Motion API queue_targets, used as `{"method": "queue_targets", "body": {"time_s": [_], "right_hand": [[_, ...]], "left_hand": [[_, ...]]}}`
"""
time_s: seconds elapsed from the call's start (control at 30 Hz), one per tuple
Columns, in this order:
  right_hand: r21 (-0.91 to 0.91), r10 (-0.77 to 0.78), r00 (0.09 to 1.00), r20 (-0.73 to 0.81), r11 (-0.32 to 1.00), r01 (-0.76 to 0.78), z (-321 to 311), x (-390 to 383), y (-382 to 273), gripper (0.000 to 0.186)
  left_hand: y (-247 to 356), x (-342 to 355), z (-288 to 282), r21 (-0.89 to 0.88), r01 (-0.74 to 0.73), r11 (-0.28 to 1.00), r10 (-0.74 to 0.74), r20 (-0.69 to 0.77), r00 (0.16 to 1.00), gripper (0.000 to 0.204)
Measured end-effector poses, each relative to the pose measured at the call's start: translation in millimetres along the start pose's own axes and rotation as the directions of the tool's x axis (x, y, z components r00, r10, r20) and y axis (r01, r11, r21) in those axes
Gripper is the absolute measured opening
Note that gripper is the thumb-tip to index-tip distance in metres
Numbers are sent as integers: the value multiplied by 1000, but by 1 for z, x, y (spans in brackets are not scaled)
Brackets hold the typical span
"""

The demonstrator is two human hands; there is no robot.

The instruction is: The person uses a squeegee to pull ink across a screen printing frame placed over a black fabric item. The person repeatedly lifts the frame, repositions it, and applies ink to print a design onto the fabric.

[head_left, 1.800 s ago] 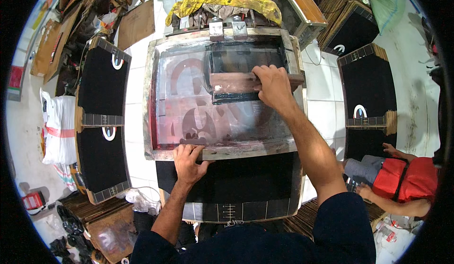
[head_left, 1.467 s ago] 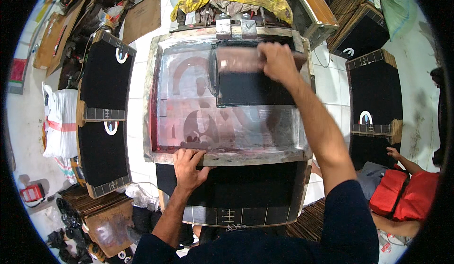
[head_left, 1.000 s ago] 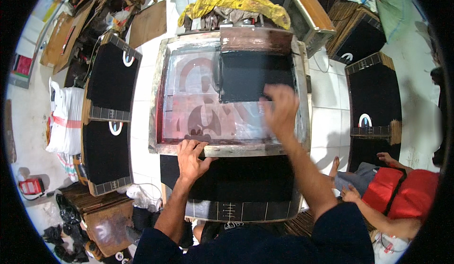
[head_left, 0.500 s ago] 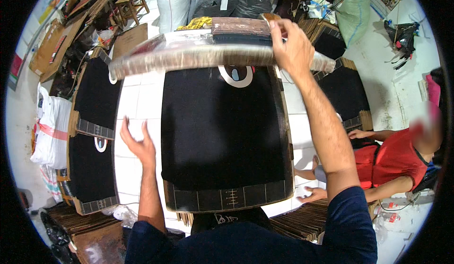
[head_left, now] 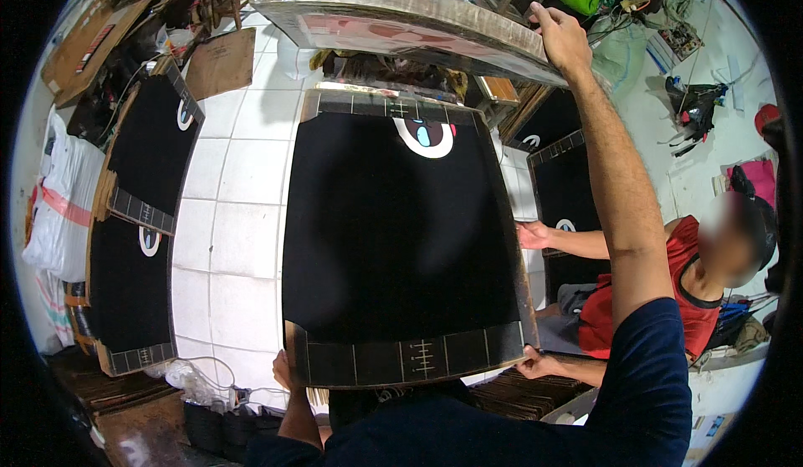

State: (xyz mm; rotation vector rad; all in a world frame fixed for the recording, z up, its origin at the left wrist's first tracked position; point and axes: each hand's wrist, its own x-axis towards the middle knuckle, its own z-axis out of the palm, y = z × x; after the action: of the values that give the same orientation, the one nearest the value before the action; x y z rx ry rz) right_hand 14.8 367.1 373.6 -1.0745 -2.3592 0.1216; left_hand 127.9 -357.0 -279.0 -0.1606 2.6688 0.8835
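My right hand (head_left: 567, 42) holds the right end of a wooden screen-printing frame (head_left: 401, 7), which is tilted up at the far side, its pinkish-white face partly showing underneath. Below it lies a board covered in black cloth (head_left: 393, 241), with dark, line-marked strips at its near and far ends. A white oval print (head_left: 424, 137) with blue and red bits sits near the cloth's far edge. At the board's near left corner, my left hand (head_left: 283, 370) grips the edge; its fingertips are partly hidden.
On the right a co-worker in a red top (head_left: 648, 287) has one hand (head_left: 539, 362) on the board's near right corner and the other (head_left: 533, 234) at its right side. More black cloth boards (head_left: 130, 287) stand left and right. White floor tiles (head_left: 242, 241) run beside the board.
The frame has swung up and away from the cloth, uncovering the far strip and more of the print. My left hand has come down to the board's near corner. The co-worker's hands have reached the board.
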Motion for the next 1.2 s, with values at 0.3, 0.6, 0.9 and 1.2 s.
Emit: {"method": "queue_targets", "body": {"time_s": [0.3, 0.6, 0.9, 1.2], "right_hand": [[-10, 20, 1000, 0, 1000, -20, -1, -1, -2, 61], [-31, -7, 1000, -29, 1000, 6, -1, 15, -2, 67], [84, -30, 988, -152, 996, 43, -12, -2, -20, 59], [-13, -20, 996, -83, 1000, 19, 4, 12, -2, 67]], "left_hand": [[46, 50, -37, 221, -72, 973, 170, -460, 871, 34], [116, 65, -394, 272, 28, 962, 152, -615, 774, 60], [13, -14, -727, -278, -188, 942, 14, -529, 849, 47], [-31, 16, -411, -392, -343, 854, 109, -509, 854, 23]]}}
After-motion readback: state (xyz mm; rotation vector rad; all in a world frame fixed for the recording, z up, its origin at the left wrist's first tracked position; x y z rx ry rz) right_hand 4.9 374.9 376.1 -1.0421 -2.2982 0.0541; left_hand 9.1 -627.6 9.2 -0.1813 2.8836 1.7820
